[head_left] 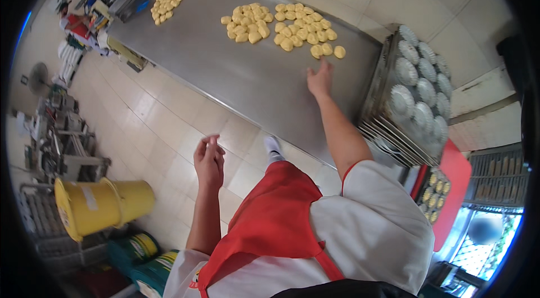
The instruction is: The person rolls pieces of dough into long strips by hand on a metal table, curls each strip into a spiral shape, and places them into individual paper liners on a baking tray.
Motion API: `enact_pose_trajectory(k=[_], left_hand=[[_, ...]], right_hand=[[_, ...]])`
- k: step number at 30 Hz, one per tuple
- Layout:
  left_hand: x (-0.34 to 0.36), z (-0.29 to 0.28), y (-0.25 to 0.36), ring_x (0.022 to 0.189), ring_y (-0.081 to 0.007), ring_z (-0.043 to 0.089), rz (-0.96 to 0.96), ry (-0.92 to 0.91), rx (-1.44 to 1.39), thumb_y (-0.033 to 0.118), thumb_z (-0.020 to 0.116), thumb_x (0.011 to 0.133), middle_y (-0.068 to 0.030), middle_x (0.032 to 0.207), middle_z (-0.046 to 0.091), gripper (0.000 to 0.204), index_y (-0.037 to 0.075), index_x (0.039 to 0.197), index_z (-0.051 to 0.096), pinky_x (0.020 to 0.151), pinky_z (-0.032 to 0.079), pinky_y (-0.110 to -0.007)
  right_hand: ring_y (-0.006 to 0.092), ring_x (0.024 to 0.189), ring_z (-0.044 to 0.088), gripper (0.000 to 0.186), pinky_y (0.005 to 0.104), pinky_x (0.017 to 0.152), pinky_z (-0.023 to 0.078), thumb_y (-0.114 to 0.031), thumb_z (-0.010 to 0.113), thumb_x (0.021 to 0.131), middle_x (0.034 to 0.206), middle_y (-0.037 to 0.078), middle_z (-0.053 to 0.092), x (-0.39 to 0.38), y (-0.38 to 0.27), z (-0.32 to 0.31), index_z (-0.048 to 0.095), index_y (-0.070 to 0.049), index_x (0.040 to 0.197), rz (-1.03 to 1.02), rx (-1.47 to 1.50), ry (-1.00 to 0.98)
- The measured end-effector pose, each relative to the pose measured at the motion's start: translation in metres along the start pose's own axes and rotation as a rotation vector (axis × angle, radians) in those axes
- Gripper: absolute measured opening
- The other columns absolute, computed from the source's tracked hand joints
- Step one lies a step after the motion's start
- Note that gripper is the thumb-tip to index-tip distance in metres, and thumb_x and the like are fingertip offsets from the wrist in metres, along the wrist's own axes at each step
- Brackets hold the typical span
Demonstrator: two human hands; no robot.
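My right hand (320,78) reaches over the steel worktable (247,76), thumb and fingers apart and nothing seen in them. Just beyond its fingertips lie a few yellow dough balls (316,50), at the near edge of a larger dough group (304,25). A single dough ball (339,52) sits a little to the right. My left hand (209,157) hangs in the air off the table's front edge, above the tiled floor, its fingers loosely bent with nothing visible in them. More dough lies in a middle heap (246,21) and a far-left heap (167,4).
Stacked trays (388,123) stand at the table's right end, the top one bearing fluted metal tins (406,71). Behind them is a red surface (453,185) beside filled tins (434,194). Yellow buckets (90,205) stand at left. A co-worker (79,25) is far left.
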State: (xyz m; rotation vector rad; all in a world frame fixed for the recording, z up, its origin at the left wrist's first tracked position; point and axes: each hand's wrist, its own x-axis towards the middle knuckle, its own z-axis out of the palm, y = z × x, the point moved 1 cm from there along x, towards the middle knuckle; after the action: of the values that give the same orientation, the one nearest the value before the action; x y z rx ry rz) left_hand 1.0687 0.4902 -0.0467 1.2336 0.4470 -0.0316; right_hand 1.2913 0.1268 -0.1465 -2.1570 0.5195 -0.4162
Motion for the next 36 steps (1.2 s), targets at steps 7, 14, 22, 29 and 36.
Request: enact_pose_trajectory(k=[7,14,22,29,36], left_hand=[[0.118,-0.017,0.028,0.062,-0.0098,0.061,-0.095,-0.135,0.315,0.021,0.067,0.108,-0.0058,0.091,0.071,0.022,0.001,0.116,0.071,0.055,0.044,-0.025],[0.263,0.072,0.043,0.094,-0.0173,0.071,-0.071,-0.615,0.258,0.017,0.07,0.106,-0.0121,0.116,0.07,0.036,0.001,0.137,0.062,0.08,0.056,-0.032],[0.33,0.112,0.027,0.128,-0.0236,0.064,-0.331,-1.31,0.457,0.027,0.078,0.101,-0.0135,0.147,0.061,0.052,0.005,0.146,0.062,0.102,0.056,-0.039],[0.346,0.063,-0.007,0.133,-0.0399,0.054,0.759,-1.289,0.897,0.028,0.078,0.095,-0.0217,0.142,0.058,0.056,0.008,0.145,0.061,0.11,0.048,-0.049],[0.397,0.036,0.042,0.132,-0.0421,0.056,0.595,-1.223,0.704,0.021,0.074,0.1,-0.0238,0.142,0.057,0.054,0.003,0.148,0.056,0.111,0.047,-0.048]], right_hand=[[0.0386,0.125,0.058,0.038,0.0476,0.106,0.051,-0.014,0.075,0.096,0.135,0.02,0.053,0.084,0.026,0.066,0.068,-0.012,0.133,-0.001,-0.174,0.23],[0.0241,0.103,0.065,0.028,0.036,0.085,0.054,-0.012,0.075,0.095,0.111,0.011,0.065,0.041,0.003,0.065,0.07,-0.006,0.122,0.459,0.367,0.444],[0.0156,0.093,0.066,0.018,0.0315,0.08,0.054,-0.012,0.074,0.101,0.108,0.007,0.071,-0.117,-0.156,0.081,0.073,-0.004,0.118,0.428,0.567,0.03],[0.0426,0.127,0.061,0.039,0.0527,0.108,0.048,-0.015,0.066,0.099,0.14,0.023,0.065,-0.193,-0.138,0.162,0.068,-0.003,0.136,0.029,-0.572,0.25],[0.0422,0.166,0.015,0.096,0.0593,0.133,0.014,-0.066,0.043,0.107,0.179,0.023,0.021,-0.095,-0.1,0.179,0.021,0.001,0.171,0.332,-0.941,-0.026]])
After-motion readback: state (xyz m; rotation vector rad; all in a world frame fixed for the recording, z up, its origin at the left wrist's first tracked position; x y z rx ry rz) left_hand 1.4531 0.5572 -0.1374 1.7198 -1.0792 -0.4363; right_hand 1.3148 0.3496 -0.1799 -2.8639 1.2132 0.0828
